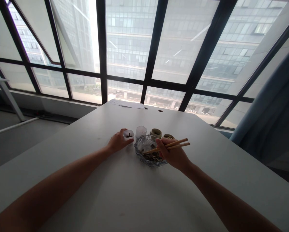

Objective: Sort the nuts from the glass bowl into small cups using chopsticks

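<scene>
My left hand (117, 140) is closed around a small white cup (128, 135) with a few dark pieces inside. In my right hand (169, 151) is a pair of wooden chopsticks (178, 143), their tips down in a clear glass bowl (138, 154). Dark, elongated pieces that look like sunflower seeds (152, 157) lie in that bowl. Behind it stand a second white cup (141, 131) and a greenish-brown cup (156, 133). Another cup (168, 136), holding pale pieces, is partly hidden by my right hand.
All of this rests on a white table (105, 193). Sheets of paper (126, 104) and two dark round spots lie at its far end, before large windows. A blue curtain (267, 106) hangs at the right, and another table (11, 100) stands at the left.
</scene>
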Demonstrator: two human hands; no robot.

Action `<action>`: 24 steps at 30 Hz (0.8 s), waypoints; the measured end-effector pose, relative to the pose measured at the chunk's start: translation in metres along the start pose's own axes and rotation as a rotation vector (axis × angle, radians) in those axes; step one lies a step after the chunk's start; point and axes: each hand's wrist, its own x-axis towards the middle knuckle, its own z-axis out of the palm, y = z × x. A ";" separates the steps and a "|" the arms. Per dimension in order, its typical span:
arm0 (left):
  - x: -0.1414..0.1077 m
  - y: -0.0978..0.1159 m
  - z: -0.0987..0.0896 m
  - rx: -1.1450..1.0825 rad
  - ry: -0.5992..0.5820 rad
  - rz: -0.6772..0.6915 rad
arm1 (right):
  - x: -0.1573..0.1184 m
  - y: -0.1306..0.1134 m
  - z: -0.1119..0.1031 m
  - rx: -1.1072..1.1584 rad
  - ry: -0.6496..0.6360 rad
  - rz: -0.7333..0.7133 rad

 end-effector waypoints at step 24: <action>-0.001 0.001 -0.003 0.017 -0.019 0.001 | 0.011 0.016 -0.027 0.096 -0.031 -0.056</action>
